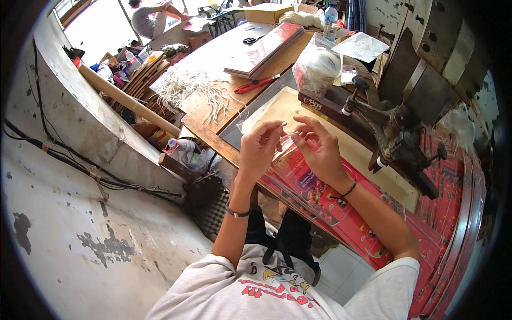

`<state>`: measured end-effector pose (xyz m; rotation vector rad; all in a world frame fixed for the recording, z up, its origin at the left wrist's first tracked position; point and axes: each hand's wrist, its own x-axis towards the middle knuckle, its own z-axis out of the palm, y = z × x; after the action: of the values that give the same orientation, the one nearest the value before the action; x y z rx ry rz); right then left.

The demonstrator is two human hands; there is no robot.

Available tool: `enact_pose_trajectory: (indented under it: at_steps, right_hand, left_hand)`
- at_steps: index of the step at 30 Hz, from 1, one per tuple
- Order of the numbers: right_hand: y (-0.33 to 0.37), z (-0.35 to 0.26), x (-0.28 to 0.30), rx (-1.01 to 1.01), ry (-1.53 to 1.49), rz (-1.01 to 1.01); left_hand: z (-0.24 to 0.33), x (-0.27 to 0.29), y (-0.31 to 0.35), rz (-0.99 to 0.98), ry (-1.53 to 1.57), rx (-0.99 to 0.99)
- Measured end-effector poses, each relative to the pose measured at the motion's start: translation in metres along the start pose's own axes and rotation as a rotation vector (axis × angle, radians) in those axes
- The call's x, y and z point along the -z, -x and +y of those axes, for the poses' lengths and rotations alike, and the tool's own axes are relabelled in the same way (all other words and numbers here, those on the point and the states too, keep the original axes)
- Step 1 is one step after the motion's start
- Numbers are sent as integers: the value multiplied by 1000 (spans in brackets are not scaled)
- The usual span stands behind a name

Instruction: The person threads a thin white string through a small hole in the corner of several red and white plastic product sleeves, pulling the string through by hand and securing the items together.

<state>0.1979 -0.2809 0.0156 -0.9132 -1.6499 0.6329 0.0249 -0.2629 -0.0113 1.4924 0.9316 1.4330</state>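
Observation:
Over the near edge of the table, my left hand (260, 152) has its fingers curled and its thumb and fingertips pinched together. Facing it, my right hand (320, 149) pinches with thumb and index finger, the other fingers bent. Between the fingertips there seems to be something thin and pale, too small to name. Just below both hands lies a stack of red printed sheets or flat bags (341, 200) with colourful pictures. Beyond the hands is a cream-coloured board (285, 109) on the table. A bundle of white cords (186, 88) spreads over the wooden tabletop to the left.
A dark metal machine (397, 128) with knobs stands at right. Near it are a white-filled plastic bag (317, 66) and a water bottle (330, 22). A red-handled tool (256, 85), black scissors (253, 39) and a red flat stack (266, 50) lie farther back. Another person (149, 18) sits at the far left.

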Motion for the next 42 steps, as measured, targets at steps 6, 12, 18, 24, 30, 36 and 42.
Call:
enact_pose_trajectory:
  at_steps: [6, 12, 18, 24, 30, 36, 42]
  right_hand:
    - [0, 3, 0, 56, 83, -48]
    - [0, 7, -1, 153, 181, -49]
    - [1, 9, -1, 82, 151, -47]
    - [2, 6, -2, 186, 224, -52]
    - [6, 3, -7, 242, 231, -120]
    - [6, 9, -4, 262, 270, -137]
    - [6, 5, -8, 182, 292, -145]
  left_hand:
    - [9, 7, 1, -96, -152, -33]
    - [11, 12, 0, -168, -276, -106]
    - [14, 10, 4, -228, -82, 49]
    - [13, 12, 5, -195, -61, 99]
    - [18, 23, 3, -168, -258, 127]
    - [30, 24, 6, -202, -397, 15]
    - [21, 26, 11, -208, -392, -9]
